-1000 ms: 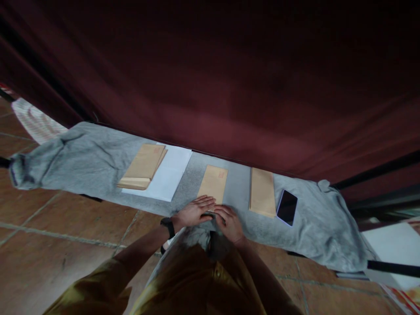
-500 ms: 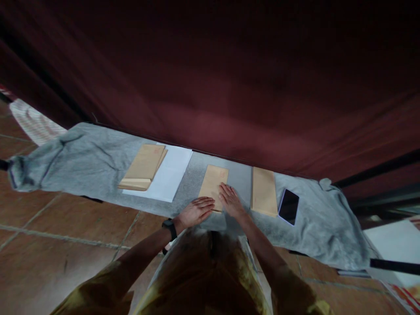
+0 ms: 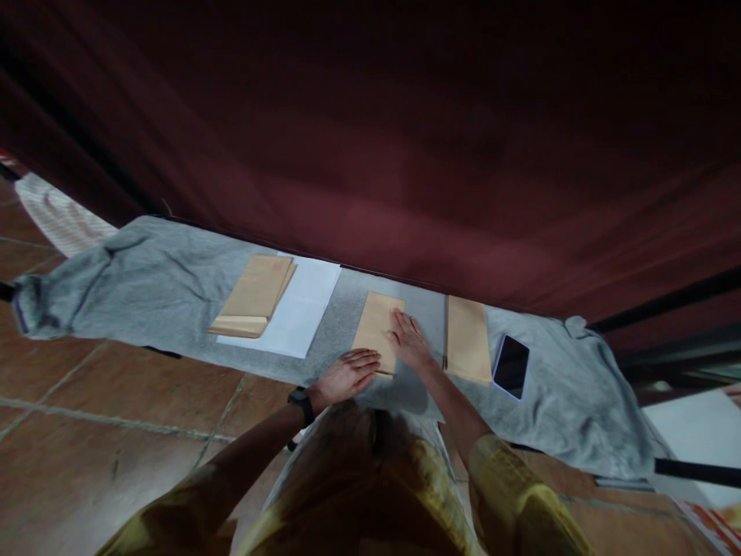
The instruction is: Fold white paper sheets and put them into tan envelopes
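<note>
A brown paper envelope (image 3: 373,320) lies flat on the grey cloth in front of me. My left hand (image 3: 350,372), with a black watch on its wrist, rests with fingers laid flat over the envelope's lower left part. On its right edge, higher up, my right hand (image 3: 410,338) lies palm down with the fingers stretched out. To the right is a pile of brown envelopes (image 3: 468,340). A second pile of envelopes (image 3: 255,289) sits to the left, partly on top of white paper sheets (image 3: 306,297).
A smartphone (image 3: 510,367) lies right of the right-hand pile. The grey cloth (image 3: 156,286) covers a long, narrow surface. Behind it hangs a dark red curtain (image 3: 359,193); below is a tiled floor (image 3: 133,455).
My right hand has slid up along the envelope's right side, and its fingers now cover the upper right corner area. The left hand stays in place.
</note>
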A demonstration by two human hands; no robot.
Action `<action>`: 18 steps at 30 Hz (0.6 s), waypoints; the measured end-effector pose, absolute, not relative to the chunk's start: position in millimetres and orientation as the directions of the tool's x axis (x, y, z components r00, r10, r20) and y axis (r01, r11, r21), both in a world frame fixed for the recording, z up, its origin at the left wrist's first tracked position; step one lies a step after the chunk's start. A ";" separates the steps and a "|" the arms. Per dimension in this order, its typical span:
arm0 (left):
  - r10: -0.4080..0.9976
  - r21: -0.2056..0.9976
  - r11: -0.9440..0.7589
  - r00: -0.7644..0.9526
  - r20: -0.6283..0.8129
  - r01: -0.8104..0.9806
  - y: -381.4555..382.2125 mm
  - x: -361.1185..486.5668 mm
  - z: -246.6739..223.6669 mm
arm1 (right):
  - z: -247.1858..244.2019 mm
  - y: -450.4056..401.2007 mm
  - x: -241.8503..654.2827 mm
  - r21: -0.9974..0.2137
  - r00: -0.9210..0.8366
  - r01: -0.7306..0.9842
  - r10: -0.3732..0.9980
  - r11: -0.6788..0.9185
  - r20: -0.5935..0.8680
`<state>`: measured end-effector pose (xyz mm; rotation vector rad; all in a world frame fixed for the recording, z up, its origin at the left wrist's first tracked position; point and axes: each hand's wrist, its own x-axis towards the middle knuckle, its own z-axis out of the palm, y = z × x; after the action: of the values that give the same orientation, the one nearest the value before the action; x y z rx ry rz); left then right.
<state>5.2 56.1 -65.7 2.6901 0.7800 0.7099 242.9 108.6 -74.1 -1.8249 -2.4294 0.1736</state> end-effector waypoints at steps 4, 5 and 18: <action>0.556 0.366 -0.824 0.742 0.373 0.433 56.3 5.5 -65.4 | -78.7 100.0 244.4 -0.165 -0.319 0.931 0.946 0.325 0.064; 0.557 0.366 -0.823 0.743 0.371 0.434 56.3 5.5 -65.5 | -79.7 97.9 244.5 -0.168 -0.329 0.926 0.941 0.337 0.075; 0.567 0.365 -0.816 0.742 0.357 0.448 56.8 6.0 -68.1 | -77.9 69.6 240.7 -0.170 -0.411 0.891 0.906 0.422 0.095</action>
<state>6.0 56.8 -68.1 2.6880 0.7990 0.6731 240.7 69.6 -77.9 -1.5962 -2.4998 0.1376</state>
